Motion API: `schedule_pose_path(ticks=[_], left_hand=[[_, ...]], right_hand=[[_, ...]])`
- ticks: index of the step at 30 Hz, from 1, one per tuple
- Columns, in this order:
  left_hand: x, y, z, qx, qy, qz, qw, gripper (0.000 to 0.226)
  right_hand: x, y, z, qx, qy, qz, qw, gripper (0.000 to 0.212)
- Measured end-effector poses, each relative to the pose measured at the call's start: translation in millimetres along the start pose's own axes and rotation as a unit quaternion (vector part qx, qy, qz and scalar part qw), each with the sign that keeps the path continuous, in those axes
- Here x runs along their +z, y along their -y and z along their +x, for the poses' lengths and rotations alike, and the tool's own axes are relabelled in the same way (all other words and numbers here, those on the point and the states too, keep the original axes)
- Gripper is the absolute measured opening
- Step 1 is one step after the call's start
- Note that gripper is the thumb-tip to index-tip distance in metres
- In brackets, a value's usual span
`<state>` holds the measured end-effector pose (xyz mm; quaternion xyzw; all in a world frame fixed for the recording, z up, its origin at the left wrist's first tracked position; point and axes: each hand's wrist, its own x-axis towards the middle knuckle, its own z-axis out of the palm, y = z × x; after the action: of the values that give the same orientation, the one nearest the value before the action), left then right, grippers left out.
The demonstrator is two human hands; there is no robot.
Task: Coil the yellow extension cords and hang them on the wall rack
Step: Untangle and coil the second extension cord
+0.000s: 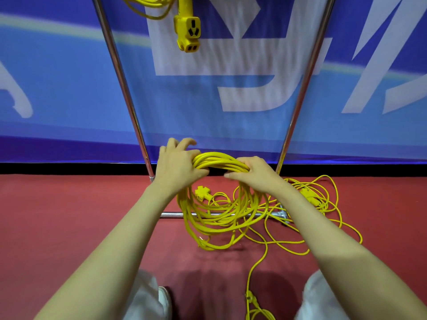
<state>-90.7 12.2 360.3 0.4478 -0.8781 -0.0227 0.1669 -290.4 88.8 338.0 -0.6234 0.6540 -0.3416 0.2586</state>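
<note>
A coil of yellow extension cord (216, 218) hangs in front of me above the red floor. My left hand (178, 165) holds the top of the coil from the left, thumb under the strands and fingers spread over them. My right hand (251, 169) grips the top from the right, fingers curled round the bundle. A yellow socket end (201, 193) dangles inside the loop. Loose thinner yellow cord (323, 204) lies tangled on the floor to the right. Another coiled yellow cord (147, 5) hangs from the rack at the top, its socket block (187, 31) pointing down.
The metal rack has two slanted chrome poles (124, 88) (305, 88) and a base bar (171, 214) on the floor. A blue banner wall (57, 88) stands behind it. More yellow cord (254, 306) trails between my white-trousered knees (143, 296).
</note>
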Motion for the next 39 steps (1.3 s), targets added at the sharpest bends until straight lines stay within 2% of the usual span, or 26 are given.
schedule_pose_path(ticks=[2,4,5,8,11,13,16,19,21,24,27,29,30,32,33,37,39], left_hand=[[0.1,-0.8,-0.7,-0.010,-0.020,-0.089,0.996,0.044],[-2.4,-5.0,-3.2,-0.054,-0.001,-0.241,0.969,0.029],[-4.4,-7.3,-4.4,-0.066,0.014,-0.282,0.957,0.028],[-10.3,-12.2,-6.4,-0.071,0.070,-0.319,0.943,0.026],[-14.4,-15.7,-3.2,-0.064,0.171,-0.274,0.944,0.018],[-15.5,-15.4,-0.6,-0.057,0.211,-0.254,0.942,0.014],[-11.2,-9.7,-1.5,-0.038,0.263,-0.321,0.909,0.034],[-1.8,-4.1,-4.6,-0.001,0.238,-0.360,0.902,0.060],[0.7,-4.3,-7.1,0.009,0.228,-0.393,0.891,0.066],[-1.5,-9.4,-11.5,-0.018,0.265,-0.502,0.823,0.065],[-3.1,-15.1,-13.3,-0.034,0.263,-0.546,0.794,0.058],[-3.0,-15.5,-11.8,-0.051,0.248,-0.581,0.773,0.048],[-3.1,-14.9,-11.2,-0.059,0.245,-0.592,0.766,0.045],[-3.6,-13.0,-10.2,-0.075,0.241,-0.594,0.764,0.044],[-3.3,-11.3,-9.5,-0.082,0.239,-0.589,0.767,0.044],[-0.4,-7.1,-6.5,-0.099,0.220,-0.539,0.807,0.041],[1.4,-6.1,-4.2,-0.109,0.189,-0.521,0.825,0.043]], right_hand=[[-1.3,-1.1,-0.2,-0.002,0.011,0.028,1.000,0.019],[-2.5,-1.2,-0.7,-0.006,0.018,0.048,0.999,0.023],[-3.4,-0.3,-1.1,-0.011,0.020,0.050,0.999,0.023],[-8.5,-1.6,-2.1,-0.029,0.017,-0.018,0.999,0.012],[-14.1,-7.7,-3.6,-0.037,0.012,-0.148,0.988,0.007],[-15.0,-8.9,-4.3,-0.033,0.019,-0.161,0.986,0.008],[-15.4,-9.2,-5.4,-0.027,0.031,-0.141,0.989,0.011],[-14.9,-8.2,-6.7,-0.030,0.054,-0.116,0.991,0.017],[-14.7,-7.9,-6.7,-0.037,0.061,-0.092,0.993,0.015],[-15.3,-9.5,-6.3,-0.044,0.061,-0.076,0.994,0.010],[-15.7,-15.4,-3.5,-0.040,0.048,-0.100,0.993,0.014],[-16.8,-16.8,-3.0,-0.061,0.040,-0.125,0.989,0.031],[-18.7,-15.3,-4.1,-0.067,0.041,-0.124,0.989,0.047],[-25.8,-11.3,-6.9,-0.050,0.037,-0.086,0.994,0.069],[-29.7,-10.7,-7.9,-0.039,0.031,-0.068,0.996,0.066],[-43.1,-14.5,-8.2,-0.022,0.024,-0.103,0.994,0.017],[-43.6,-20.9,-6.0,0.029,0.057,-0.137,0.989,0.006]])
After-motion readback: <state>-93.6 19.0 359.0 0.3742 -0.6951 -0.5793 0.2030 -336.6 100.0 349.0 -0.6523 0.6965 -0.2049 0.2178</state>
